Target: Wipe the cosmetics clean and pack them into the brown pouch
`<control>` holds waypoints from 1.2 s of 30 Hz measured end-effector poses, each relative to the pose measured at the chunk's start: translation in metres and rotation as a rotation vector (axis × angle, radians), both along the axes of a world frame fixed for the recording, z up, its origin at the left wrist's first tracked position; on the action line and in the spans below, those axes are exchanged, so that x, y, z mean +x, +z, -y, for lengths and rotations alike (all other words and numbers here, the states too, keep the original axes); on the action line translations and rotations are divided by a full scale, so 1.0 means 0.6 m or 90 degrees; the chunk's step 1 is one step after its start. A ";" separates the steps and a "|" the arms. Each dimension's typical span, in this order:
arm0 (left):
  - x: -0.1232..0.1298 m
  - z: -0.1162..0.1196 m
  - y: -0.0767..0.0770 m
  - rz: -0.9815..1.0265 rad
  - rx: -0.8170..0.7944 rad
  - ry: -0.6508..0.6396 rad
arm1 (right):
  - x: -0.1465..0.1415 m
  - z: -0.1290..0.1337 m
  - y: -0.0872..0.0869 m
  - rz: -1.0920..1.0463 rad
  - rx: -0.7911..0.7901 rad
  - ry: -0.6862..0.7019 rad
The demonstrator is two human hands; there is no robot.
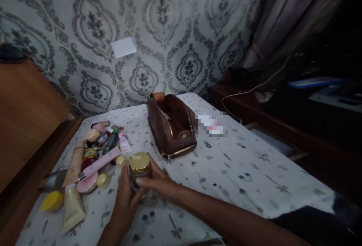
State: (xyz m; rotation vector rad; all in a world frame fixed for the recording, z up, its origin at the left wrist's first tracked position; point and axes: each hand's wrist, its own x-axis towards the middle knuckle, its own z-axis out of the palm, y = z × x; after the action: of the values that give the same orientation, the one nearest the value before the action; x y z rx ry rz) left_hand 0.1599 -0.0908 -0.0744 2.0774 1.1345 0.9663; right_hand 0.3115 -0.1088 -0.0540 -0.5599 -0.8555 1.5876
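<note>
A jar with a gold lid point(139, 162) is held upright between both my hands, over the patterned cloth. My left hand point(124, 191) wraps its left side, and my right hand point(158, 182) grips it from the right with the thumb across the front. Just beyond stands a brown toiletry bag point(158, 133), unzipped, its dark inside showing. To the left of my hands lies a pile of cosmetics: a pink tube point(100, 163), a green bottle point(111, 141), a beige squeeze tube point(72, 208), a yellow-lidded jar point(52, 200) and a small cream-coloured round item point(102, 180).
The white patterned cloth point(226, 167) covers the surface under everything. A blurred white-and-red item point(212, 123) lies right of the bag. A wooden board point(28, 114) rises at the left. At the right are dark furniture and a white cable point(254, 87).
</note>
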 end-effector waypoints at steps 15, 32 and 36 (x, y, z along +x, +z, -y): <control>0.028 -0.044 0.074 0.014 -0.029 -0.029 | 0.112 0.023 0.117 0.651 0.335 -0.299; 0.168 -0.129 0.227 -0.141 0.128 -0.085 | 0.276 -0.043 0.215 0.736 0.285 -0.444; 0.139 -0.149 0.170 -0.266 0.155 -0.075 | 0.308 -0.067 0.211 0.771 0.255 -0.447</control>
State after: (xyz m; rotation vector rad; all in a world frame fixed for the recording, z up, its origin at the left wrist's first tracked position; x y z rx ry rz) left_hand 0.2432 -0.0015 0.0278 2.5978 1.1183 0.6555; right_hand 0.4963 -0.0685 0.0727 -1.3728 -1.5645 0.2910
